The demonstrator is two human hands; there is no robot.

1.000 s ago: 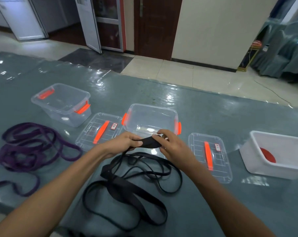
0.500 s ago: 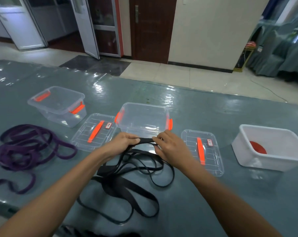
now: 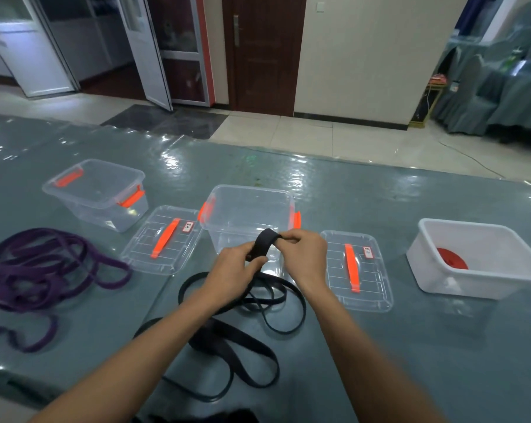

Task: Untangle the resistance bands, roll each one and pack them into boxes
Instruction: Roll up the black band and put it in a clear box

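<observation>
Your left hand [image 3: 236,270] and right hand [image 3: 304,254] both pinch the flat black rubber band [image 3: 265,239], arched just before the middle clear plastic box [image 3: 246,209], likely to start its roll.

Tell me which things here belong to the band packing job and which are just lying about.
Job: black band, held by left hand and right hand; purple bands; two clear boxes; two lids; white tub with red roll.
Lying about: covered chairs; brown door.
</observation>
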